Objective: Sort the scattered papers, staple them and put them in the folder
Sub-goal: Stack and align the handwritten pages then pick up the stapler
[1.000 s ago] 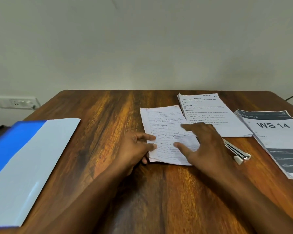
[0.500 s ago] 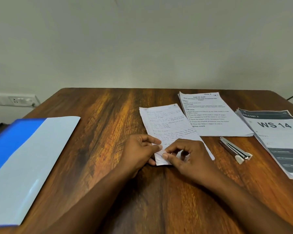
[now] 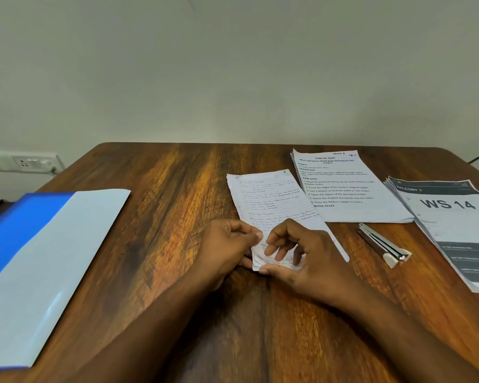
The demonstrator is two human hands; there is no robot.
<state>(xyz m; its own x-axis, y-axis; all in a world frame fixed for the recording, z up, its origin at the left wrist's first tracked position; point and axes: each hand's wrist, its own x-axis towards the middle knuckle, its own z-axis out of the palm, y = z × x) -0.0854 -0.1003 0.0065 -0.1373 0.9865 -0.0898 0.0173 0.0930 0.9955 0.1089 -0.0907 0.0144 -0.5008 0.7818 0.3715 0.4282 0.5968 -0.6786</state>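
The handwritten papers (image 3: 274, 200) lie near the middle of the wooden table (image 3: 163, 189), a thin stack of lined sheets running away from the person at a slight slant. Their near corner is lifted and bent between both hands, and the sheet edges there fan apart a little; how many sheets there are is not clear. The writing is too faint to read.

The left hand (image 3: 227, 244) pinches the near left edge of the stack, its fingertips curled onto the paper. The right hand (image 3: 302, 255) grips the same corner from the other side, thumb along the bottom edge and fingers curled over the top, hiding much of the lower right part of the stack.

Just beyond and to the right lies a printed sheet (image 3: 351, 189) with a heading and numbered lines, its left edge close beside the handwritten stack. A stapler (image 3: 383, 246) rests on the table below that sheet, well clear of the right hand. Further right is a stack of pages marked "WS 14" (image 3: 454, 230), cut off by the frame edge.

At the far left lies the folder (image 3: 47, 261), blue with a pale front, partly out of frame. A wall socket (image 3: 25, 163) shows behind the table.
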